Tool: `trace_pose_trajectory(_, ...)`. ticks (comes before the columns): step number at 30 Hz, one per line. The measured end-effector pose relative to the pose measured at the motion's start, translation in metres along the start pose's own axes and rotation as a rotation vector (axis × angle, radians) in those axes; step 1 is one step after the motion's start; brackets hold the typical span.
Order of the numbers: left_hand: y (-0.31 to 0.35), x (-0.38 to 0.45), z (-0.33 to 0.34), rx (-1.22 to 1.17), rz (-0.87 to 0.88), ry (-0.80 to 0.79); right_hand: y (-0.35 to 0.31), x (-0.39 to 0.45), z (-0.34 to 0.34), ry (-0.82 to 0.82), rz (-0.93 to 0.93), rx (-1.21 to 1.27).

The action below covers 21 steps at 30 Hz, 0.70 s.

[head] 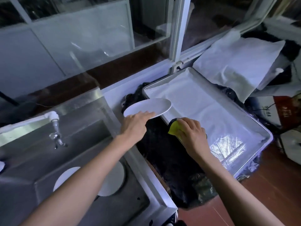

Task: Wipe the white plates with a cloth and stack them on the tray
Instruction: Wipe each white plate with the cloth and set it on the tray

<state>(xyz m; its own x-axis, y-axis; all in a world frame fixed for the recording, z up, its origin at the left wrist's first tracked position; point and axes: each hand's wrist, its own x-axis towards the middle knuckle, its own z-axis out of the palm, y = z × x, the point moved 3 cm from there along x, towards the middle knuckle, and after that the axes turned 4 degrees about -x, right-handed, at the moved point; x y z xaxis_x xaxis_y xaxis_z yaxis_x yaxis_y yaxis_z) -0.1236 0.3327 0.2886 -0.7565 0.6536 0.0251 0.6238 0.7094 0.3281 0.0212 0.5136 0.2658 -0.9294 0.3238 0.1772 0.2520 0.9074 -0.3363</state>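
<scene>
Three white plates are showing in all: one plate [147, 107] is being held up in the air at the tray's near-left corner, and two more plates [114, 180] are lying in the steel sink [84, 124], both partly covered by the left forearm, so their full outlines are not showing. There is one metal tray [267, 136], lined with white material, sitting to the right on a dark-covered surface [164, 154]; no plate is lying in it. One yellow cloth [173, 128] is peeking out from under the right hand [191, 134], most of it hidden. The left hand [136, 122] is reaching forward with its fingers laid over the lifted plate's near edge; the thumb is out of sight beneath, gripping it. The right hand is resting knuckles-up at the tray's near rim, fingers curled around the cloth. A single tap [54, 126] is hanging over the sink.
</scene>
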Motion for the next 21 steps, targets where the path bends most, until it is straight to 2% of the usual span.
trace_pose_trajectory(8,0.076,0.095,0.057,0.220,0.188,-0.124,0.080,0.016,-0.016,0.008,0.095,0.017)
trace_pose_trajectory(14,0.104,0.133,0.114,0.326,0.170,-0.219,0.119,0.023,-0.005,0.002,0.133,0.044)
trace_pose_trajectory(21,0.114,0.152,0.157,0.384,0.111,-0.245,0.146,0.036,0.007,-0.020,0.163,0.093)
